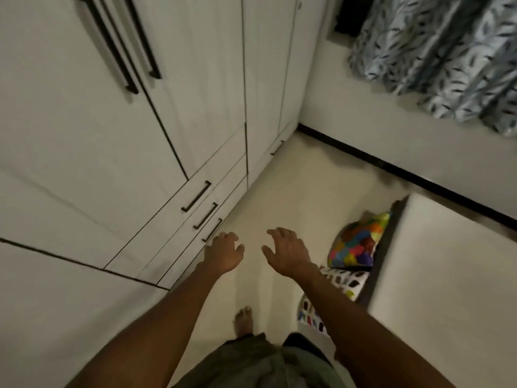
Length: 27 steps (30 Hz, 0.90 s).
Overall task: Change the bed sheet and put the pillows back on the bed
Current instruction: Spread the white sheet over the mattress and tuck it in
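My left hand (223, 252) and my right hand (288, 253) reach forward over the pale floor with fingers loosely spread, holding nothing. The bed's bare pale mattress (447, 275) fills the right side, its dark frame edge beside me. A multicoloured pillow (356, 243) stands on the floor against the bed's side. Two white pillows with coloured spots (342, 280) lie just below it, partly hidden behind my right forearm.
A tall white wardrobe (126, 135) with black handles and low drawers (195, 196) lines the left. A leaf-patterned blue curtain (436, 51) hangs at the upper right above a wall with a dark skirting. My bare foot (244, 320) stands on the narrow floor strip.
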Each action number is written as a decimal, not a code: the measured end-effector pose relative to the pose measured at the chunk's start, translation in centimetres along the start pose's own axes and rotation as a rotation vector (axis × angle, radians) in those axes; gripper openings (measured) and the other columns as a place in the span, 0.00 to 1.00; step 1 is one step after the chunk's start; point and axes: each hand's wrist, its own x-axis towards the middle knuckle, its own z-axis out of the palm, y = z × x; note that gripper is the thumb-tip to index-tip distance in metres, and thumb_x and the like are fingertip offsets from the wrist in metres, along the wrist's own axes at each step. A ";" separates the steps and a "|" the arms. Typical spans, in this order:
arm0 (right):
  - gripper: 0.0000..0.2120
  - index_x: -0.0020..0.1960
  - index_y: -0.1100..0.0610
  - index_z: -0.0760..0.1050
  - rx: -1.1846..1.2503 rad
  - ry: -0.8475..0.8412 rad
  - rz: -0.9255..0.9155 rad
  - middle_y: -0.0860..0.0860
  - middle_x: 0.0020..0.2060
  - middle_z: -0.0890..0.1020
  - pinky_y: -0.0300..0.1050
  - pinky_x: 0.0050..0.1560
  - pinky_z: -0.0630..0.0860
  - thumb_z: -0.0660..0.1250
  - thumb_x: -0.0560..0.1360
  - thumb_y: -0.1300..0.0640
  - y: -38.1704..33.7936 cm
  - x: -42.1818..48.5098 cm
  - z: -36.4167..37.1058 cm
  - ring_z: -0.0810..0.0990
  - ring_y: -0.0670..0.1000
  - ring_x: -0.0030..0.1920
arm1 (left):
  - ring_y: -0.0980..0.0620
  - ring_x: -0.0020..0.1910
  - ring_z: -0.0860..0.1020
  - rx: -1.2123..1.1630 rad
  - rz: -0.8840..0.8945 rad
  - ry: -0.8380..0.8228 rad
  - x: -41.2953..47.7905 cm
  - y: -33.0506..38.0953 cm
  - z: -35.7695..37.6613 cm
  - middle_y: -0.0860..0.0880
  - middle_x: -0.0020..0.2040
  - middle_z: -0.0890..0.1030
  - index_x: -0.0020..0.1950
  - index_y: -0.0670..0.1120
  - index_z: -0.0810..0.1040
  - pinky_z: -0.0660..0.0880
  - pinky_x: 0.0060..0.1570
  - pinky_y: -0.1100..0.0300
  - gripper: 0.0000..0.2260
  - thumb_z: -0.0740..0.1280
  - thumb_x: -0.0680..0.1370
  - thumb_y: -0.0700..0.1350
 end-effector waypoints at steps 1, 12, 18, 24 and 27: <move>0.29 0.80 0.52 0.66 0.010 0.024 0.037 0.55 0.77 0.69 0.57 0.71 0.69 0.60 0.83 0.41 1.2 -1.4 -0.2 0.65 0.58 0.77 | 0.45 0.71 0.72 0.022 0.051 -0.014 -0.4 1.4 0.6 0.48 0.71 0.74 0.70 0.51 0.74 0.68 0.70 0.43 0.19 0.63 0.82 0.57; 0.26 0.76 0.55 0.70 0.122 0.286 0.426 0.57 0.72 0.74 0.56 0.69 0.72 0.62 0.82 0.44 14.0 -21.3 -0.1 0.72 0.60 0.72 | 0.45 0.70 0.72 0.225 0.490 -0.108 -10.2 15.9 10.8 0.47 0.70 0.74 0.71 0.51 0.74 0.68 0.67 0.45 0.19 0.63 0.83 0.57; 0.28 0.77 0.55 0.69 0.166 0.354 0.707 0.56 0.73 0.74 0.56 0.68 0.72 0.60 0.82 0.42 21.6 -37.8 2.9 0.70 0.60 0.73 | 0.42 0.68 0.73 0.338 0.725 -0.267 -21.0 24.1 20.3 0.45 0.69 0.74 0.71 0.50 0.73 0.72 0.65 0.44 0.20 0.62 0.83 0.58; 0.28 0.79 0.54 0.67 0.228 0.454 0.951 0.56 0.75 0.72 0.56 0.70 0.70 0.60 0.83 0.43 25.7 -48.1 3.8 0.69 0.59 0.75 | 0.44 0.71 0.72 0.350 0.972 -0.344 -27.2 32.3 25.7 0.47 0.71 0.73 0.72 0.50 0.73 0.69 0.71 0.43 0.21 0.62 0.82 0.59; 0.28 0.79 0.55 0.67 0.290 0.539 1.069 0.57 0.76 0.72 0.56 0.73 0.69 0.61 0.83 0.43 27.2 -52.1 4.2 0.67 0.59 0.76 | 0.45 0.72 0.70 0.439 1.126 -0.352 -29.9 36.5 28.1 0.48 0.73 0.72 0.73 0.51 0.72 0.67 0.70 0.45 0.20 0.61 0.84 0.58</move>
